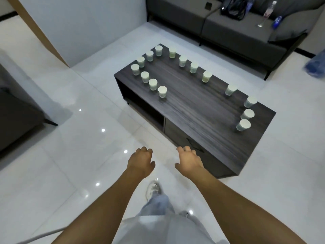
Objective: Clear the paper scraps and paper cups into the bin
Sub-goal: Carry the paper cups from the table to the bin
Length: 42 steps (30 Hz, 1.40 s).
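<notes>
Several pale paper cups stand upside down on a dark wooden coffee table (193, 106), set out in a ring along its edges. The nearest on the left is a cup (162, 91); the nearest on the right is a cup (243, 125). My left hand (140, 162) and my right hand (189, 160) hang in front of me over the floor, short of the table's near corner. Both hold nothing and their fingers are loosely curled. No paper scraps and no bin are in view.
A dark grey sofa (237, 29) stands behind the table with a black bag (232, 7), bottles and a glass on it. Another dark seat (15, 111) is at the left. A blue bundle (316, 64) lies at the right edge. Glossy white tiles surround the table.
</notes>
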Available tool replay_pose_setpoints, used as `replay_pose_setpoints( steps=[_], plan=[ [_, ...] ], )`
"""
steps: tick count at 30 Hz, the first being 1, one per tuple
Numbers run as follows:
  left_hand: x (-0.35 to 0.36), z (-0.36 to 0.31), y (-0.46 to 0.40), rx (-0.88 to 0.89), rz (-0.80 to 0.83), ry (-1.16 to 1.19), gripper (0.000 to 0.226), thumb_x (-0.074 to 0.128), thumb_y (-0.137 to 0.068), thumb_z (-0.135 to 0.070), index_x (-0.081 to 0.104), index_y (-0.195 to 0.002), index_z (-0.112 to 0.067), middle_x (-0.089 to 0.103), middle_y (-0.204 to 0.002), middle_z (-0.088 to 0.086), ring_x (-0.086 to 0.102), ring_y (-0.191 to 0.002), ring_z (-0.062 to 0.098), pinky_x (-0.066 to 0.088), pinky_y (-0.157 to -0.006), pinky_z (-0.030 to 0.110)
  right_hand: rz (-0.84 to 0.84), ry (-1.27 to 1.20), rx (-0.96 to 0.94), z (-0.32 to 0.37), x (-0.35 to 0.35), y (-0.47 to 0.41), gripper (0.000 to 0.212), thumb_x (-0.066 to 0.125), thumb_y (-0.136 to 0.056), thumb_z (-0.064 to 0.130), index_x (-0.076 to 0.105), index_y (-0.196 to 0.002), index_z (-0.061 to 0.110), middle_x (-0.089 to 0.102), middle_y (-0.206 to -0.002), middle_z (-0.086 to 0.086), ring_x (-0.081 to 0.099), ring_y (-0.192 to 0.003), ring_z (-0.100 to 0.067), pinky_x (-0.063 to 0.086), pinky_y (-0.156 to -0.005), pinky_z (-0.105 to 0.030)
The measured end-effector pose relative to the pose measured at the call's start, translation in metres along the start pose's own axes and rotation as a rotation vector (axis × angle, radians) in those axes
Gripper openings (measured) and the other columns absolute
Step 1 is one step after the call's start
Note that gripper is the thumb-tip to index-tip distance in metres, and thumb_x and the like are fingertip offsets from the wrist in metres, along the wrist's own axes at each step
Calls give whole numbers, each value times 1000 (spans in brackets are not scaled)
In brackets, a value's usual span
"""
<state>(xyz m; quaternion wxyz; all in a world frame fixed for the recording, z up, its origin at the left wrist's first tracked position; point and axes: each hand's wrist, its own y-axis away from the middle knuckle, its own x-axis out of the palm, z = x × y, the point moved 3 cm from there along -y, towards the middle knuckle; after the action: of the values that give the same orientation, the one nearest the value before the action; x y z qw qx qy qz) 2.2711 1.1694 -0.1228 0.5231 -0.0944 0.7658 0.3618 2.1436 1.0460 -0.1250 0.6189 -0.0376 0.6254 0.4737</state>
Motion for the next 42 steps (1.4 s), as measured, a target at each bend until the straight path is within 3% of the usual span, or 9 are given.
replay_pose_setpoints(
  steps=[8,16,24,29,39,42],
  plan=[
    [-87,50,-125,-40,12,-24,43,49,-94,-33,46,-131,-12,49,-127,5,45,-119,24,45,-88,34,-11,-39,-59,58,-79,-128,56,56,-92,24,33,-142,17,40,-136,-8,43,-120,-29,43,-95,-39],
    [-151,48,-271,-36,5,-2,47,49,-94,-32,42,-136,-12,48,-132,6,43,-122,24,45,-91,34,35,-60,-30,51,-151,-264,46,57,-92,25,37,-133,16,38,-136,-9,40,-124,-30,39,-99,-40],
    [-204,48,-383,-32,32,19,47,51,-93,-33,44,-135,-14,50,-130,6,46,-120,24,46,-92,34,52,-93,-25,49,-215,-368,57,59,-92,31,34,-141,18,38,-138,-9,40,-126,-30,40,-103,-42],
    [-222,57,-449,-14,107,-12,45,53,-91,-34,47,-131,-15,50,-128,7,46,-120,26,46,-92,37,72,-131,47,49,-230,-422,47,57,-92,26,36,-133,17,39,-133,-8,41,-121,-30,40,-95,-40],
    [-237,84,-586,167,274,-110,43,55,-89,-27,45,-127,-10,46,-128,9,42,-121,29,41,-94,38,125,-294,288,72,-224,-517,61,60,-90,30,31,-143,20,36,-137,-8,38,-125,-32,39,-98,-40],
    [-225,92,-621,240,292,-146,51,55,-89,-26,41,-136,-14,45,-132,8,41,-123,28,40,-97,38,116,-336,353,76,-212,-547,60,60,-90,28,32,-143,21,35,-138,-7,37,-125,-32,40,-97,-40]
  ],
)
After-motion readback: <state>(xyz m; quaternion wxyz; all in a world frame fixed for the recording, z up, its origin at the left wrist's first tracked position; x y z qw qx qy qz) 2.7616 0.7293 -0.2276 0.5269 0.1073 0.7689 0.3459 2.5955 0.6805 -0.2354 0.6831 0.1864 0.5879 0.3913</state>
